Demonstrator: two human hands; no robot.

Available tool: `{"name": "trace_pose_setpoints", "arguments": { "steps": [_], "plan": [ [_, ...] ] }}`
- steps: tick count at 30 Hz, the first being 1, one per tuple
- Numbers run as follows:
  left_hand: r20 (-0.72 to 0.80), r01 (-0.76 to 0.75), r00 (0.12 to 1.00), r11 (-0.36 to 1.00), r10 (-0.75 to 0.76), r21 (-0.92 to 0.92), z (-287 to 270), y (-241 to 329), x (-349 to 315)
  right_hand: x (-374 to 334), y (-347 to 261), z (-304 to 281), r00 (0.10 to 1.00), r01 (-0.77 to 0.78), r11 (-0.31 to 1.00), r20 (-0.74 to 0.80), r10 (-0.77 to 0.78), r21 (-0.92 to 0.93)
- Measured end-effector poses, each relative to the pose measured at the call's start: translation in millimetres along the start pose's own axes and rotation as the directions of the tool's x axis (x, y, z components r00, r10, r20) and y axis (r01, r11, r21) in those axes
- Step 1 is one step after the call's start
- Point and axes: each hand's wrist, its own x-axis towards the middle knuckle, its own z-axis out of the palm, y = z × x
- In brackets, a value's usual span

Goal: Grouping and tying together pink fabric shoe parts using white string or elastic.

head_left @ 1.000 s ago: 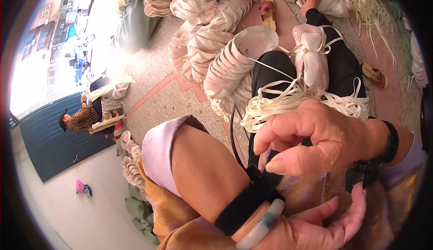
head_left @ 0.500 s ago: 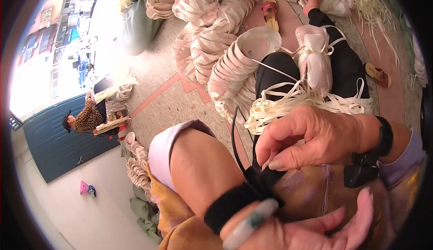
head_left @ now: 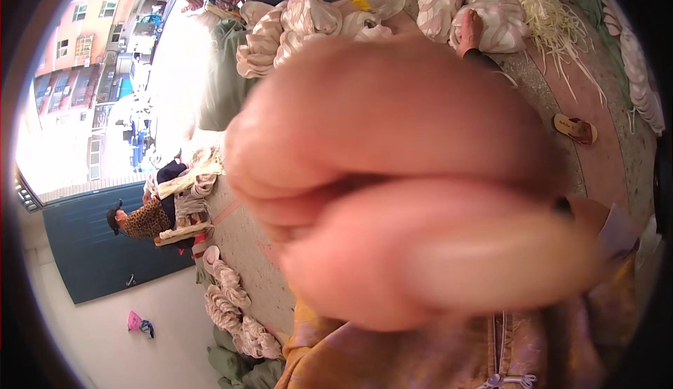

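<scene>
Left of a large, blurred bare hand (head_left: 413, 206), a string of pinkish-white layered bundles (head_left: 226, 305) slants, long axis running down-right. The hand, left or right I cannot tell, lays its thumb along curled fingers; any pinched object is indiscernible. Right of it, a tan-and-red flat sandal (head_left: 575, 129) points its strap end rightward.

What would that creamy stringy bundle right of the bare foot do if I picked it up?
The stringy bundle would probably flop, since it bends and trails loosely. It might tangle, because it's crisscrossed and messy. It likely wouldn't roll: it's a straggly heap.
</scene>
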Motion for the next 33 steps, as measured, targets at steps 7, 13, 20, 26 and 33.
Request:
{"name": "trace_pose_setpoints", "arguments": {
  "steps": [7,13,20,26,33],
  "plan": [
    [-0.298,0.038,0.940,0.921,-0.164,-0.387,2.1,11.4,8.9,-4.6,-7.1,6.2,0.876,-0.467,0.746,0.135,0.463,0.474],
    [-0.399,0.040,0.894,0.922,-0.205,-0.385,-8.9,27.4,7.8,-7.1,-5.6,14.3,0.867,-0.480,0.696,0.166,0.471,0.533],
    [-0.562,-0.155,0.825,0.930,-0.064,-0.333,-10.9,38.1,-2.7,-7.1,2.9,29.1,0.903,-0.379,0.697,0.079,0.422,0.609],
    [-0.550,-0.143,0.834,0.950,-0.034,-0.276,-17.9,44.1,-9.0,-2.9,2.9,25.3,0.865,-0.495,0.729,0.184,0.467,0.474],
    [-0.595,-0.226,0.803,0.942,0.036,-0.249,-16.3,47.5,-12.1,-5.4,4.2,27.5,0.848,-0.516,0.638,0.236,0.475,0.571]
  ]
}}
